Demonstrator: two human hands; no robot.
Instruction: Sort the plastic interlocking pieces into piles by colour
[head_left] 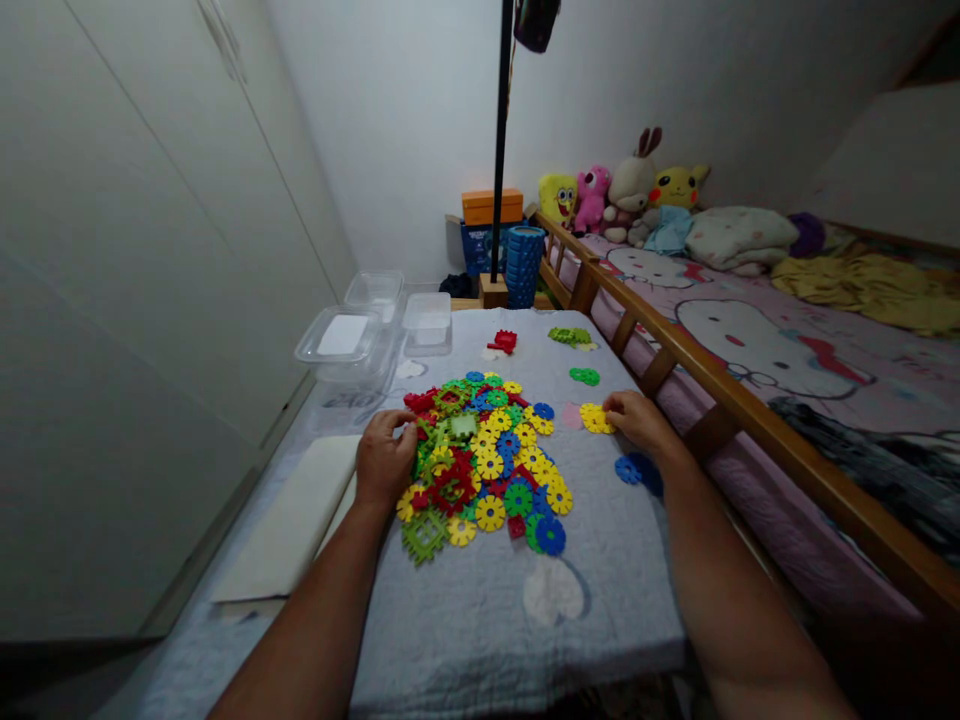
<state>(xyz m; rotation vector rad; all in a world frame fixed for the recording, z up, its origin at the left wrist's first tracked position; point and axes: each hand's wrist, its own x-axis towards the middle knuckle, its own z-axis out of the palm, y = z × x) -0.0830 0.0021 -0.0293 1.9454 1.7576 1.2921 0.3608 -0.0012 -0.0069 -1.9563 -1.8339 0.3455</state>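
A mixed pile of plastic building pieces (489, 462) lies in the middle of the cloth-covered table: notched yellow, green and blue discs, with red and olive-green square pieces. At the pile's left edge is my left hand (386, 455), its fingers curled in beside red and green pieces; whether one is gripped is hidden. My right hand (634, 420) closes its fingertips on the edge of a small group of yellow notched discs (596, 418), right of the pile. Blue discs (628, 470) lie just below that hand, partly in its shadow. Green discs (584, 377) sit above it.
Olive-green pieces (570, 336) and red pieces (505, 342) are grouped at the table's back. Clear plastic containers (341, 340) stand at back left, near a cream folded sheet (292, 525). A wooden bed rail (675, 355) runs along the right. A black pole (501, 150) rises behind.
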